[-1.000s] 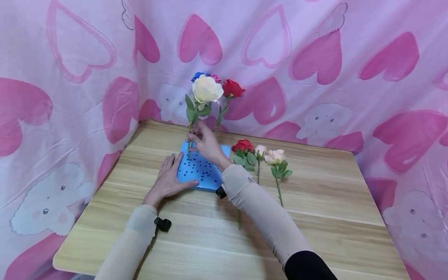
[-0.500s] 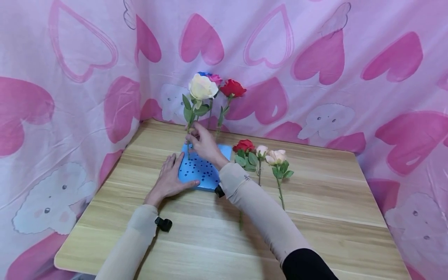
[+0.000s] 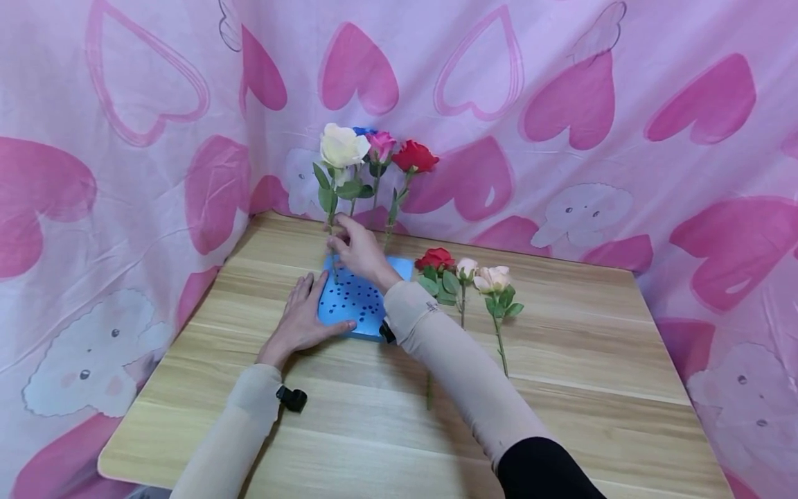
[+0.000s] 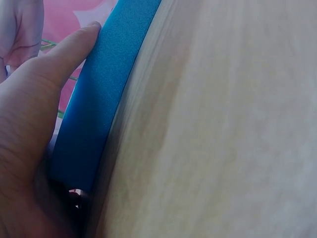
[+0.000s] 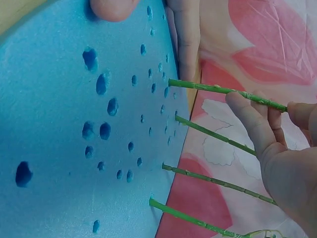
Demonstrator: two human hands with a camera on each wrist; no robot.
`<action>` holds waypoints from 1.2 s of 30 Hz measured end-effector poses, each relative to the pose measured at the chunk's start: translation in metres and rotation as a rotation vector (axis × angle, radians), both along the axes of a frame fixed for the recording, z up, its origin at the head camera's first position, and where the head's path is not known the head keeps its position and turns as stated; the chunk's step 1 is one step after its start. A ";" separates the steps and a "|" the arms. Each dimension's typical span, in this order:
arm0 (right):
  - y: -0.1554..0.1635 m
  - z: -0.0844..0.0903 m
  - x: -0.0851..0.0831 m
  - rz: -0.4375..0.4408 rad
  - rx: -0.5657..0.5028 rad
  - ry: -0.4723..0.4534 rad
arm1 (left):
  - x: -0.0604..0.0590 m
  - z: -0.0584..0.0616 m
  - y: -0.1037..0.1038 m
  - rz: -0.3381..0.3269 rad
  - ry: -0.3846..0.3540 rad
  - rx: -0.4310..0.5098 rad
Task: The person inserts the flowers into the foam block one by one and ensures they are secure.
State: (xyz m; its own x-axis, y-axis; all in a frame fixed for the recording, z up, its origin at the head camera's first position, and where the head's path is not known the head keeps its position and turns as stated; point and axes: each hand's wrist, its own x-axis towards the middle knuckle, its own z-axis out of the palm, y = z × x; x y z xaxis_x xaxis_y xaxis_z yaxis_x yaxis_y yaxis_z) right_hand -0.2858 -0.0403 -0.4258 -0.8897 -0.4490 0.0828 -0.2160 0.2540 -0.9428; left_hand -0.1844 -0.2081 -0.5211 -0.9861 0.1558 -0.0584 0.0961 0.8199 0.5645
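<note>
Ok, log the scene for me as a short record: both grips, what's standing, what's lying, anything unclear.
Left grip: touches the blue block, fingers at its left edge, thumb along its near edge
Right grip: holds the stem of the white rose
Block top: pitted with many dark holes
Standing in block: blue flower, partly hidden; pink rose; red rose
Lying on table: second red rose, pale bud, peach rose
Unclear: whether the white rose's stem, its end at the block, is seated in a hole
</note>
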 end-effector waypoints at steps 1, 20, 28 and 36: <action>-0.001 0.000 0.000 0.000 0.010 -0.003 | 0.000 0.000 0.000 -0.002 -0.002 0.000; 0.012 0.000 0.003 0.009 0.278 0.042 | -0.002 -0.001 0.000 -0.004 0.005 -0.006; 0.022 -0.001 0.006 -0.011 0.256 -0.007 | -0.001 0.000 0.000 -0.004 -0.003 -0.003; 0.037 0.000 0.012 0.013 0.085 -0.104 | 0.001 0.001 0.000 -0.003 0.005 -0.001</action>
State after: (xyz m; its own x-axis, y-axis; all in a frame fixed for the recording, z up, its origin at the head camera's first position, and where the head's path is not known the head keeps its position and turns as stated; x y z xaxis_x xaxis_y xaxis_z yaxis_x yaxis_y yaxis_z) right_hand -0.2738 -0.0036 -0.4260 -0.8855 -0.4622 -0.0485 -0.1219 0.3318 -0.9354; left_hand -0.1838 -0.2083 -0.5202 -0.9858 0.1589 -0.0537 0.1015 0.8202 0.5631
